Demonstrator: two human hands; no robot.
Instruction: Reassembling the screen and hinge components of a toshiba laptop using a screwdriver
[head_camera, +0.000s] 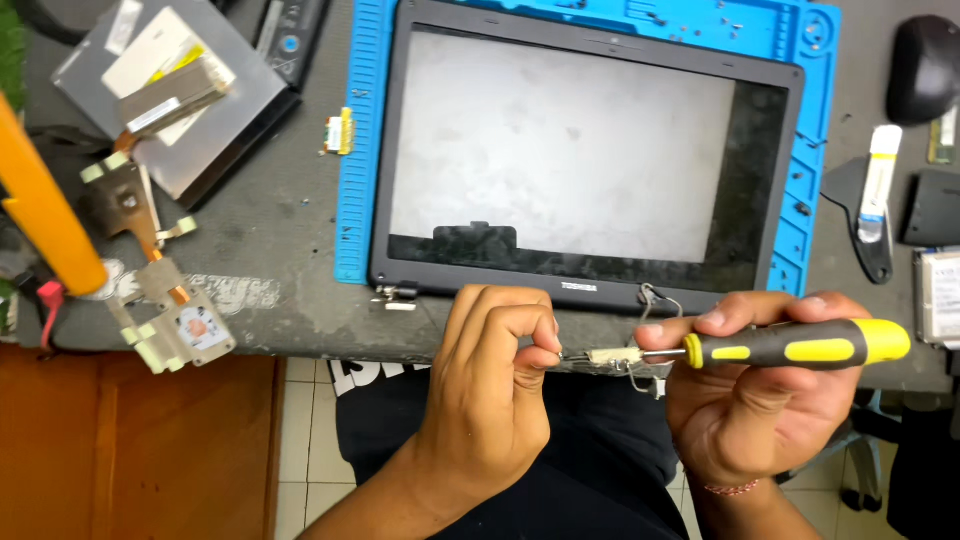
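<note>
My right hand (745, 395) grips a black and yellow screwdriver (800, 346), held level and pointing left. Its tip rests on a small pale metal bracket (612, 356) with thin wires hanging from it. My left hand (495, 375) pinches the left end of that bracket between thumb and forefinger. Both hands hover just past the table's near edge, in front of a laptop screen panel (585, 150) that lies flat with a dark grey bezel. A bare hinge (397, 295) sticks out at the panel's lower left corner.
The panel lies on a blue work mat (355, 150). At the left are a copper heat pipe with fan (165, 300), a silver drive (190, 90) and an orange tool handle (45, 215). A black mouse (922, 68), a scraper (877, 195) and a hard drive (940, 295) sit at the right.
</note>
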